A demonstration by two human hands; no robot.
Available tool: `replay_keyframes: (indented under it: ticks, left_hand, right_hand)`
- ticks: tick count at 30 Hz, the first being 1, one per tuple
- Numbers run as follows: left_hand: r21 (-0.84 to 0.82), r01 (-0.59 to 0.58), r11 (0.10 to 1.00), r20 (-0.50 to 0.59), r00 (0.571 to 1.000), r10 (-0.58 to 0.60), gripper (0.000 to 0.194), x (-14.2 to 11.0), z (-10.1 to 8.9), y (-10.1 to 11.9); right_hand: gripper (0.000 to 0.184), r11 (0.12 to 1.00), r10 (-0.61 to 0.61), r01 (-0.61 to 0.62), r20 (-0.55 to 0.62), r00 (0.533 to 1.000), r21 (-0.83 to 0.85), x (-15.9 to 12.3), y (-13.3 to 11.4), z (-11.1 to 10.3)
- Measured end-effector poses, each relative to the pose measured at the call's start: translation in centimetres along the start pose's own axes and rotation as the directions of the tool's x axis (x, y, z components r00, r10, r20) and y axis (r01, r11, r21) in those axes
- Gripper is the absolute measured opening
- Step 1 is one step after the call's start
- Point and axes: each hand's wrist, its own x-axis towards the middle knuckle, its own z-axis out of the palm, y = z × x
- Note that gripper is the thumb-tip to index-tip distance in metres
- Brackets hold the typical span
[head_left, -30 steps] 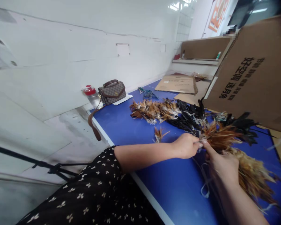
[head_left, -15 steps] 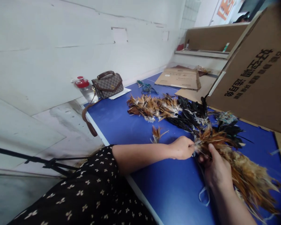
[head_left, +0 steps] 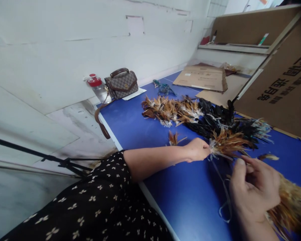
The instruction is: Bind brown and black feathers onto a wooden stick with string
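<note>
My left hand is closed in a pinch on the tied base of a bundle of brown feathers, whose tips fan out to the right. A pale ribbon hangs from the bundle's base and loops on the blue table. Close to the bundle's lower right side is my right hand, with thumb and fingers curled together. What lies between its fingertips is too small to tell. A pile of tan and brown feathers lies beyond that wrist, partly hidden by it.
Rows of brown feather bunches and black feathers lie across the table. A small feather bunch is near my left forearm. A handbag and bottle stand by the wall. Cardboard lies at the back; a carton rises right.
My right hand has moved from the bundle's base to the right and down, away from my left hand. My left hand keeps its pinch. The view has shifted slightly.
</note>
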Motion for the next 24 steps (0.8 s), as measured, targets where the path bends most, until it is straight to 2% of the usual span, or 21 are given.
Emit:
replay_keyframes:
  ticks: [1, 3, 9, 14, 17, 20, 24]
  left_hand:
    - [0.000, -0.001, 1.000, 0.003, 1.000, 0.001, 0.041, -0.1, 0.0, 0.1]
    - [-0.005, 0.003, 1.000, 0.016, 1.000, -0.002, 0.042, -0.3, -0.1, 0.3]
    - [-0.082, 0.022, 0.996, -0.006, 1.000, -0.022, 0.038, 0.1, -0.1, 0.2]
    - [-0.150, 0.030, 0.988, -0.011, 0.999, -0.032, 0.032, 0.4, -0.1, 0.3]
    - [-0.238, 0.036, 0.971, -0.002, 0.999, -0.038, 0.039, 0.5, 0.2, 0.3]
    - [-0.283, 0.045, 0.958, 0.010, 0.999, -0.044, 0.048, 0.9, 0.6, -0.1]
    - [-0.279, 0.038, 0.960, 0.037, 0.999, -0.028, 0.043, 1.1, 0.6, -0.4]
  right_hand:
    - [0.038, 0.994, -0.098, 0.099, 0.033, 0.995, -0.041, -0.1, -0.1, 0.2]
    - [0.036, 0.976, -0.191, 0.197, 0.077, 0.979, -0.092, -0.3, 0.2, 0.7]
    - [0.029, 0.943, -0.267, 0.298, 0.198, 0.943, -0.147, -0.9, 1.6, 1.2]
    - [0.028, 0.966, -0.240, 0.255, 0.238, 0.941, -0.032, -1.6, 0.2, 1.4]
    - [0.028, 0.974, -0.223, 0.223, 0.260, 0.939, 0.031, -2.2, -0.3, 1.9]
    - [0.024, 0.962, -0.271, 0.264, 0.277, 0.922, 0.064, -2.5, -0.2, 2.3]
    - [0.017, 0.946, -0.323, 0.300, 0.289, 0.901, 0.122, -2.3, -0.1, 2.2]
